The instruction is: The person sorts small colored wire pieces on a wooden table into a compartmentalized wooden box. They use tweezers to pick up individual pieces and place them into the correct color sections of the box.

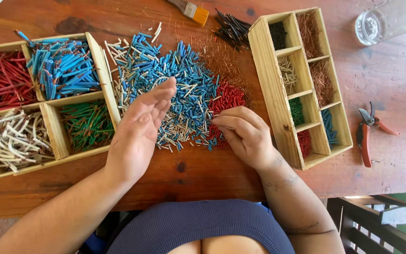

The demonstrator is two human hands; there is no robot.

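Observation:
A heap of short cut wire pieces (184,89), mostly blue with white and some red, lies in the middle of the wooden table (203,174). My left hand (139,129) hovers palm up and open at the heap's left edge, with nothing in it. My right hand (245,134) rests on the heap's right side, its fingertips pinched together at a small piece among the red and white bits. What it pinches is too small to tell.
A wooden tray (48,136) on the left holds longer red, blue, white and green wires. A divided wooden box (271,94) on the right holds sorted bits and copper strands. Red-handled cutters (366,134), a glass jar (381,21), a brush (193,10) and black wires (231,28) lie around.

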